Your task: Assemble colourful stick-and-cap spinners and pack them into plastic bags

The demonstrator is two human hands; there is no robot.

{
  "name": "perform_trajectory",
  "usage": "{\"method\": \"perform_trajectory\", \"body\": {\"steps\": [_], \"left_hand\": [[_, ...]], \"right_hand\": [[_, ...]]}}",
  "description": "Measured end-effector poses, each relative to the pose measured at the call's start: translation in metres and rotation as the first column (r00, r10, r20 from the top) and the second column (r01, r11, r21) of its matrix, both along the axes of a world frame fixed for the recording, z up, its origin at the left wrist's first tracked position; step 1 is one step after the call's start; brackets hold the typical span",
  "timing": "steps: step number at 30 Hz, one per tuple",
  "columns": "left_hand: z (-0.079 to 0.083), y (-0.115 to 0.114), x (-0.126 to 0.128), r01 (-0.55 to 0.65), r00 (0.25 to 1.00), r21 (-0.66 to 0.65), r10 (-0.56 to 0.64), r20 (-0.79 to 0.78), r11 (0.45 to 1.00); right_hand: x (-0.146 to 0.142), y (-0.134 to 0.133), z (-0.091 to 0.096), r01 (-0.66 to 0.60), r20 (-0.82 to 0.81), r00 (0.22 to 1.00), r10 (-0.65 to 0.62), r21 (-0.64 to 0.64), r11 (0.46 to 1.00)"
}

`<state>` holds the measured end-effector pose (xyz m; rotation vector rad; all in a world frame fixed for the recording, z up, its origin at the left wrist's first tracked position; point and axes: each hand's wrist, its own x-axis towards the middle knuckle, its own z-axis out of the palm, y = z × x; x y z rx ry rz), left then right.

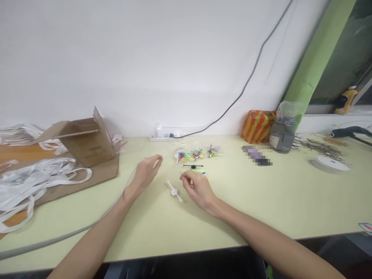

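A white arrow-shaped spinner (174, 192) with a round hub lies on the pale table between my hands. To its left and above the surface is my left hand (147, 172), its fingers loosely bent, with nothing visible in them. My right hand (200, 190) is to the spinner's right, fingers curled inward; whatever they pinch, if anything, is hidden. Just beyond it lies a black arrow spinner (193, 167). Green, blue and yellow pieces show partly behind the right hand. Farther back sit several colourful spinners (197, 154), apparently in clear plastic.
An open cardboard box (93, 143) and tangled white straps (52, 180) occupy the left. A grey cable (72, 231) passes beside my left arm. Along the wall is a power strip (165, 135). At right are a striped bag (255, 126), a dark container (281, 135) and a white spool (331, 164).
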<state>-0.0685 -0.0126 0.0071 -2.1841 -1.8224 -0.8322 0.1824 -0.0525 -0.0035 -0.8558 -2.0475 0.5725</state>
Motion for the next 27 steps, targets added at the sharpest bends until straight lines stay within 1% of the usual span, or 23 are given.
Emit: {"method": "perform_trajectory", "body": {"steps": [3,6,8,11,14,17,21,23,25,27], "left_hand": [[-0.002,-0.001,0.009,0.08,0.993,0.146,-0.091,0.072,0.986],[-0.002,-0.003,0.017,0.138,0.971,0.262,-0.183,0.156,0.955],[-0.001,-0.005,0.021,0.19,0.952,0.289,-0.248,0.178,0.938],[0.001,-0.007,0.025,0.252,0.935,0.283,-0.308,0.175,0.926],[0.002,-0.009,0.026,0.296,0.929,0.275,-0.343,0.14,0.915],[0.004,-0.009,0.026,0.347,0.921,0.292,-0.382,0.07,0.891],[0.005,-0.011,0.029,0.453,0.888,0.311,-0.452,-0.08,0.835],[0.004,-0.012,0.032,0.494,0.868,0.32,-0.479,-0.132,0.808],[0.004,-0.013,0.035,0.524,0.851,0.308,-0.497,-0.168,0.794],[0.004,-0.014,0.036,0.541,0.841,0.278,-0.503,-0.202,0.794]], "right_hand": [[-0.001,0.005,-0.004,-0.038,-0.116,0.992,0.047,0.075,0.996],[-0.001,0.012,-0.006,-0.026,-0.167,0.985,0.048,0.133,0.991],[0.001,0.018,-0.006,-0.001,-0.19,0.981,0.029,0.143,0.99],[0.003,0.026,-0.006,0.041,-0.235,0.972,-0.003,0.156,0.987],[0.005,0.032,-0.007,0.039,-0.259,0.966,0.005,0.168,0.985],[0.006,0.034,-0.008,0.004,-0.255,0.966,0.042,0.174,0.985],[0.006,0.031,-0.006,-0.087,-0.211,0.968,0.135,0.226,0.97],[0.005,0.03,-0.006,-0.115,-0.179,0.97,0.166,0.266,0.957],[0.005,0.031,-0.006,-0.111,-0.145,0.976,0.161,0.307,0.945],[0.005,0.032,-0.007,-0.085,-0.108,0.986,0.129,0.339,0.937]]}}
